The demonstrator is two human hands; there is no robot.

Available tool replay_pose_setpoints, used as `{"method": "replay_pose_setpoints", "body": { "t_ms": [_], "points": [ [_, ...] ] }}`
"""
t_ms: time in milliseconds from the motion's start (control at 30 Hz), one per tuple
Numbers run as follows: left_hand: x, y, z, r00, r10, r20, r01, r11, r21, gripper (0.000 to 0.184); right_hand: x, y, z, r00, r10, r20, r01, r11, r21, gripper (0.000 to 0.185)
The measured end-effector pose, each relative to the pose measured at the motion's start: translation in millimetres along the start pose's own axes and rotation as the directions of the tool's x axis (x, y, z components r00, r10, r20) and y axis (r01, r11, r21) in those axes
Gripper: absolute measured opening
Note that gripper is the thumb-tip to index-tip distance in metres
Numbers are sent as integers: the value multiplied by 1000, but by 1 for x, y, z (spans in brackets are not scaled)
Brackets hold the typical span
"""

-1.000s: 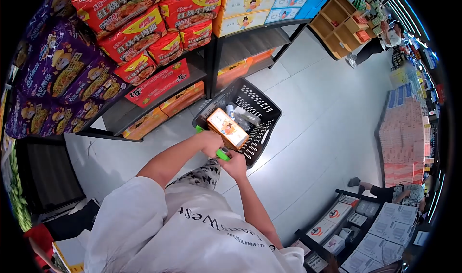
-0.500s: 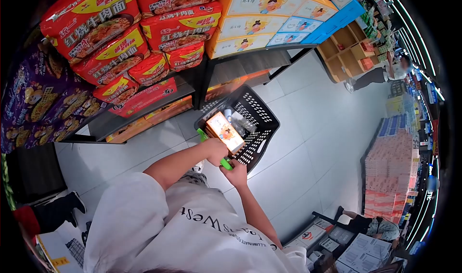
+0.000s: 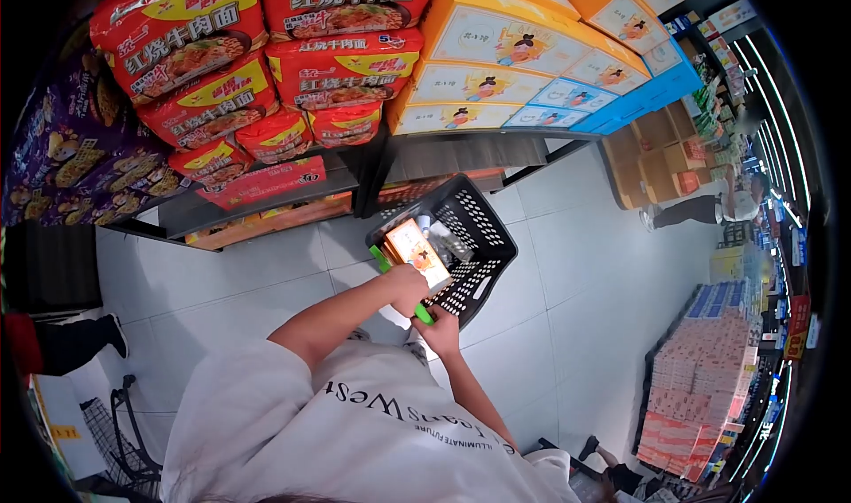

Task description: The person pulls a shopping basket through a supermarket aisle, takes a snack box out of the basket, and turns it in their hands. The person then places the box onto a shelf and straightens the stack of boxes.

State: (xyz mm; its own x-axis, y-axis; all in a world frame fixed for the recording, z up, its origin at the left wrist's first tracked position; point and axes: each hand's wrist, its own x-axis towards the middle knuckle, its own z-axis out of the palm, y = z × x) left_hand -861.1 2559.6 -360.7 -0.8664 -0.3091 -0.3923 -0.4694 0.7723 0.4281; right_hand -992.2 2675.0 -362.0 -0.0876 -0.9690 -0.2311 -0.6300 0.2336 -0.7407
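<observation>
A black shopping basket (image 3: pixel 486 228) with perforated sides hangs in front of my body, tilted. My left hand (image 3: pixel 406 288) is closed around its green handle (image 3: pixel 424 313). Just below and to the right, my right hand (image 3: pixel 437 331) is wrapped round the same handle near its end. Inside the basket lies an orange-and-white box (image 3: pixel 417 253) with a cartoon figure, close to my left hand. Beside the box are a small pale cylinder (image 3: pixel 424 225) and a clear-wrapped package (image 3: pixel 452 244), whose kinds I cannot make out.
Shelves on the far side hold red noodle packs (image 3: pixel 346 73), purple packs (image 3: pixel 75 140) and orange cartons (image 3: pixel 496 42). A wooden bin rack (image 3: pixel 651 153) stands at right, with a person (image 3: pixel 709 209) nearby. A pink carton stack (image 3: pixel 696 379) rises from the tiled floor. Another person's leg (image 3: pixel 89 339) shows at left.
My view has shifted, so the shelves and basket sit slightly lower and the carton stack appears lower and further left. Both hands keep their hold on the handle.
</observation>
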Motion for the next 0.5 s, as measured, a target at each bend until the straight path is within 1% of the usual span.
{"method": "replay_pose_setpoints", "body": {
  "t_ms": [33,100,133,167,200,233,267,333,367,467,500],
  "points": [
    [3,2,-2,1000,-10,-14,10,1000,-5,26,3,2,-8,999,17,51,-16,1000,-18,29],
    [8,8,0,998,-36,-59,35,999,-19,25,4,4,-17,990,44,132,-46,999,14,30],
    [11,12,2,998,-42,-49,41,999,-15,24,4,3,-20,985,43,168,-48,998,28,30],
    [15,15,1,998,-52,-39,52,999,-9,24,3,2,-28,964,117,240,-136,989,64,29],
    [17,20,-1,997,-65,-29,65,998,-2,23,5,12,-29,961,50,273,-57,998,17,31],
    [16,26,-6,997,-77,-4,77,997,17,24,5,21,-32,946,54,319,-63,998,19,32],
    [20,29,-1,996,-76,-41,77,997,6,23,5,29,-35,931,57,360,-69,997,21,34],
    [25,38,4,991,-72,-114,71,997,-8,23,7,41,-44,906,-2,423,-2,1000,9,37],
    [30,42,7,992,-91,-88,89,996,-20,26,10,48,-48,874,89,477,-46,994,-101,39],
    [37,73,-1,987,-154,-38,147,977,-156,28,10,76,-65,839,61,541,67,974,-214,39],
    [48,82,9,983,-181,-25,174,969,-173,30,5,84,-78,836,23,549,94,978,-185,39]
  ]
}}
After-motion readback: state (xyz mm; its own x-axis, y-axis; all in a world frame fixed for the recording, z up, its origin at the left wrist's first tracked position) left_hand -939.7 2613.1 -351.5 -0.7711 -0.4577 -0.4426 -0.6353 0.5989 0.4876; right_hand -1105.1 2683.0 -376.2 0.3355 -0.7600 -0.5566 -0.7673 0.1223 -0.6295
